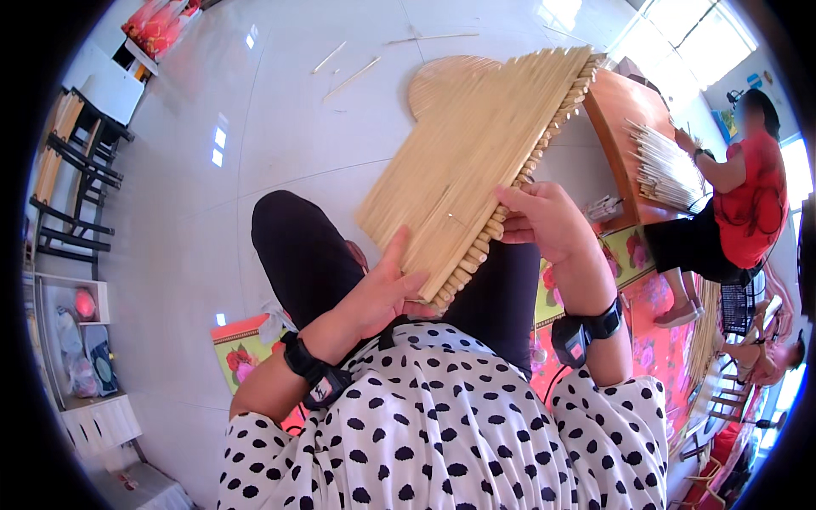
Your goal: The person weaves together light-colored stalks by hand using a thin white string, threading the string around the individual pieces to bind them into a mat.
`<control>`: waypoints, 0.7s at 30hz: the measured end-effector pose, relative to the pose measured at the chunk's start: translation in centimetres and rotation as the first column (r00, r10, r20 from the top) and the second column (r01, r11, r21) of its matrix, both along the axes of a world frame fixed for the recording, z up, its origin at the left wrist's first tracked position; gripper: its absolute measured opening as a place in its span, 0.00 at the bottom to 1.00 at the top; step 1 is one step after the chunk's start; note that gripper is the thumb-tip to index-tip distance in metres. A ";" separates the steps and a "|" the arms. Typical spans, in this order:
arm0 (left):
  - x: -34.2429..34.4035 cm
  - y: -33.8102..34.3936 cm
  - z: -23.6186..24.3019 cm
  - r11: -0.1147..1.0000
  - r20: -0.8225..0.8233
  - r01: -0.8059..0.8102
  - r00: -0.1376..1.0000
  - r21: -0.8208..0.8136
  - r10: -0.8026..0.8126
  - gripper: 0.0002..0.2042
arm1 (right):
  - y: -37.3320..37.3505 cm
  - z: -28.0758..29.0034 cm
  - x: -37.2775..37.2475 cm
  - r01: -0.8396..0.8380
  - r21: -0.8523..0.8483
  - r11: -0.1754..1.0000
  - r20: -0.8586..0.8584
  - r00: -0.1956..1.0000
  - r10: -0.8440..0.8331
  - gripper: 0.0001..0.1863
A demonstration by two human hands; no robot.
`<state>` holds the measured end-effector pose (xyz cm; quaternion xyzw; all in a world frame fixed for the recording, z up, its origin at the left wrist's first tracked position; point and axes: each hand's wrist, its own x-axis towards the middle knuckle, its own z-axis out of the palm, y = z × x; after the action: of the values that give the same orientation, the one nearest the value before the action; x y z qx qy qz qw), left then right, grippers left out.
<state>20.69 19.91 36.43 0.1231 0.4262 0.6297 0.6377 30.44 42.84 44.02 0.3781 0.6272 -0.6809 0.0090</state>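
A flat mat of pale yellow plant stalks [476, 140], laid tightly side by side, slants over my lap from lower left to upper right. Its right side shows a row of uneven, round stalk ends. My left hand [382, 293] grips the near corner, thumb and index finger resting on the top face and the other fingers hidden beneath. Along the right side, my right hand [544, 221] pinches the row of stalk ends between thumb and fingers. Wristbands with small black devices sit on both my wrists.
Beyond the mat a round stalk mat [429, 81] lies on the tiled floor, near loose stalks [353, 79]. At right, a person in red [748, 204] sits by an orange table [625, 106] bearing a stalk bundle [667, 166]. Folded black-legged furniture [76, 170] stands left.
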 end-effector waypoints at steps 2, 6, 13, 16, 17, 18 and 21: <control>-0.1 0.2 -0.3 0.996 0.021 0.071 0.997 -0.060 -0.070 0.36 | 0.2 -0.2 -0.5 0.009 0.000 1.000 0.036 0.999 -0.009 0.21; -0.4 0.5 -0.7 0.973 0.076 0.197 0.979 -0.120 -0.189 0.34 | 0.7 -0.8 -1.4 0.042 0.024 0.999 0.124 0.991 -0.045 0.22; -0.4 1.2 -1.2 0.972 0.140 0.224 0.967 -0.070 -0.213 0.34 | 0.9 -0.8 -2.5 0.059 0.028 0.998 0.109 0.992 -0.061 0.24; -0.9 1.8 -0.7 0.977 0.154 0.190 0.973 -0.092 -0.174 0.34 | 0.3 -0.5 -2.3 0.088 -0.014 0.996 -0.027 0.996 -0.088 0.23; -1.2 2.0 -0.6 0.976 0.162 0.199 0.970 -0.083 -0.184 0.35 | -0.3 -0.4 -2.1 0.098 -0.003 0.995 -0.083 0.992 -0.098 0.23; -1.3 2.1 -0.6 0.975 0.169 0.208 0.966 -0.073 -0.193 0.35 | -0.9 -0.5 -1.9 0.108 0.007 0.994 -0.139 0.985 -0.106 0.23; -1.2 2.8 0.1 0.958 0.143 0.263 0.959 -0.115 -0.246 0.37 | -2.6 -0.8 -0.9 0.071 0.099 0.993 -0.261 0.964 -0.043 0.26</control>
<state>19.51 22.75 36.52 0.0938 0.4060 0.5193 0.7461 29.58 40.22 43.25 0.3042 0.6476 -0.6895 -0.1127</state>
